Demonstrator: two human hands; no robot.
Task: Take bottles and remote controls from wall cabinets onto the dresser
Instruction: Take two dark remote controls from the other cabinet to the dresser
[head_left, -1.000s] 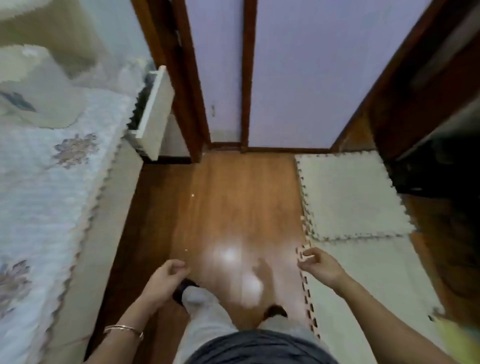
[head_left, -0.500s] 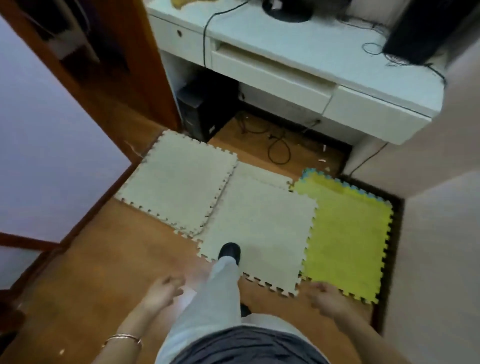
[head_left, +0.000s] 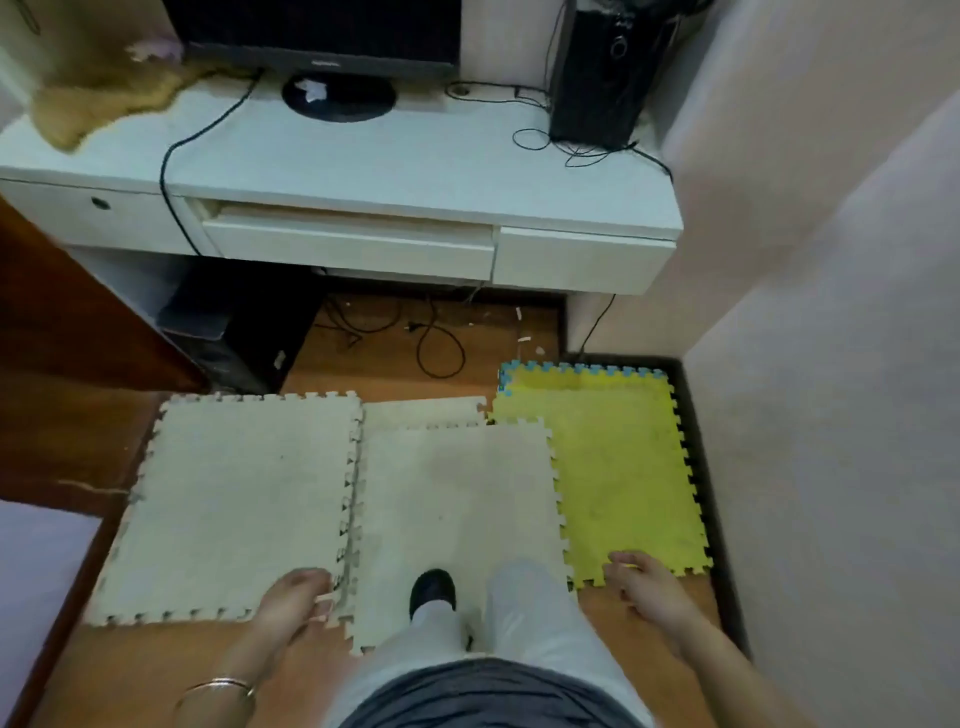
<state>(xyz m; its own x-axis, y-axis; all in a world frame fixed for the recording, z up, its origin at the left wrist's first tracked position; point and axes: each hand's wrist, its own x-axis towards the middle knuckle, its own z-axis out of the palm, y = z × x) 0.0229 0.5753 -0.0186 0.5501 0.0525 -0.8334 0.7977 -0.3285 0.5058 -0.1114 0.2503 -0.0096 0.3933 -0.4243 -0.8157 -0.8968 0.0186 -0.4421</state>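
No bottle or remote control is in view. The white dresser (head_left: 395, 176) stands straight ahead against the wall, with a wide drawer (head_left: 348, 249) slightly pulled out. My left hand (head_left: 296, 603) hangs low at my side over the beige mat, fingers loosely curled and empty. My right hand (head_left: 649, 587) hangs over the corner of the yellow mat, fingers relaxed, holding nothing. My legs and one dark shoe (head_left: 432, 590) show between the hands.
On the dresser sit a black monitor (head_left: 322, 36), a black speaker (head_left: 597, 73), loose cables and a tan cloth (head_left: 104, 98). A computer tower (head_left: 234, 332) and cords lie beneath. Beige mats (head_left: 234, 499) and a yellow mat (head_left: 602, 467) cover the floor. A brown cabinet side (head_left: 67, 338) is left, a wall right.
My view has swung from the closed cabinet doors round to the white dresser, and I have stepped closer onto the foam mats. Both hands stay low and empty.
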